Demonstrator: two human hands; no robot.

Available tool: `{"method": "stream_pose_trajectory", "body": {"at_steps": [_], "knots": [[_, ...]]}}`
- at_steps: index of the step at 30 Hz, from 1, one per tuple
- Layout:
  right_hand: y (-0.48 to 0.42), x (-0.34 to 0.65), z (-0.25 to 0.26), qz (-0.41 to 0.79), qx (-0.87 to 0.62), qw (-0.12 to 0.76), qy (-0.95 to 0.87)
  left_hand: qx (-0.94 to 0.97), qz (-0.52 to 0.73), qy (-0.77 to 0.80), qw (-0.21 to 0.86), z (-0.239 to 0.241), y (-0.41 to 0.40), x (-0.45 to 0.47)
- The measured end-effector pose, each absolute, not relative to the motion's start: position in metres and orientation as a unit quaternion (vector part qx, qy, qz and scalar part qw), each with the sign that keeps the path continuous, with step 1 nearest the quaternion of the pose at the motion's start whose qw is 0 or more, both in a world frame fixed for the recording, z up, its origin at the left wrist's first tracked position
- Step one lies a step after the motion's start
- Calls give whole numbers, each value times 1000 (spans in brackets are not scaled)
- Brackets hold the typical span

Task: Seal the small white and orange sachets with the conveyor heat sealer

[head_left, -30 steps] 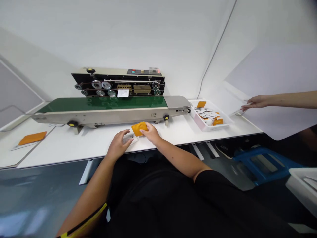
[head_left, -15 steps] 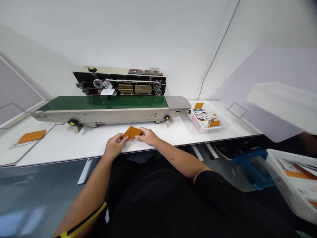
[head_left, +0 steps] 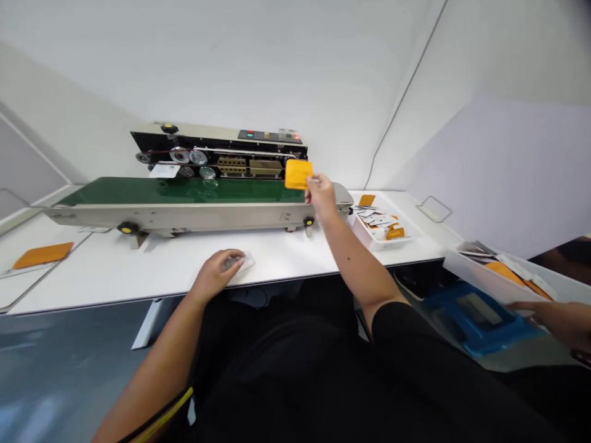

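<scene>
My right hand (head_left: 321, 197) is raised over the far end of a band sealer's green conveyor belt (head_left: 180, 191), pinching a flat orange rounded square (head_left: 298, 174) by one edge. My left hand (head_left: 214, 275) rests on the white tabletop (head_left: 152, 264), its fingers over a small clear plastic sachet (head_left: 242, 263). The sachet is partly hidden under those fingers. A white sachet (head_left: 164, 171) sits at the sealer's belts and rollers (head_left: 198, 157), well left of both hands.
A white tray (head_left: 379, 226) of sachets and orange pieces stands right of the sealer. A co-worker's hand (head_left: 558, 323) reaches beside a second white tray (head_left: 501, 271) above a blue stool (head_left: 475, 317). An orange piece (head_left: 42, 255) lies at the far left.
My right hand has lifted the orange square away from my left hand, up and to the right. The white sachet has moved left along the sealer. A second tray has arrived at the right.
</scene>
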State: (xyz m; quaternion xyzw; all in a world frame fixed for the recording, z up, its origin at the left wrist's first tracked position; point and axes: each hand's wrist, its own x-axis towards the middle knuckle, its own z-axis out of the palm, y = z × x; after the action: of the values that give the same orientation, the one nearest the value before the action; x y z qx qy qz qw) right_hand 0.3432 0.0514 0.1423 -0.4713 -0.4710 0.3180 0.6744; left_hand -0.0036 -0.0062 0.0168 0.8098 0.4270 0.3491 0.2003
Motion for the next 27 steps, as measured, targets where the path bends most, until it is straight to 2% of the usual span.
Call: {"method": "stream_pose_trajectory", "body": {"at_steps": [2, 5, 14, 16, 18, 21, 23, 27], "knots": [[71, 371, 159, 294, -529, 675, -422, 809, 345, 433, 199, 16, -6, -4], [95, 392, 168, 334, -591, 626, -382, 812, 338, 435, 192, 13, -4, -4], [135, 375, 171, 380, -612, 560, -408, 831, 336, 414, 161, 10, 0, -7], [132, 373, 172, 349, -620, 560, -425, 844, 330, 395, 152, 12, 1, -7], [120, 366, 168, 238, -630, 577, -461, 865, 311, 370, 139, 13, 2, -6], [83, 338, 147, 59, -596, 591, -541, 900, 267, 320, 128, 17, 3, -3], [53, 308, 119, 74, -539, 572, -614, 921, 240, 273, 140, 19, 3, -3], [6, 251, 49, 194, -455, 508, -705, 937, 207, 218, 175, 18, 3, -5]]}}
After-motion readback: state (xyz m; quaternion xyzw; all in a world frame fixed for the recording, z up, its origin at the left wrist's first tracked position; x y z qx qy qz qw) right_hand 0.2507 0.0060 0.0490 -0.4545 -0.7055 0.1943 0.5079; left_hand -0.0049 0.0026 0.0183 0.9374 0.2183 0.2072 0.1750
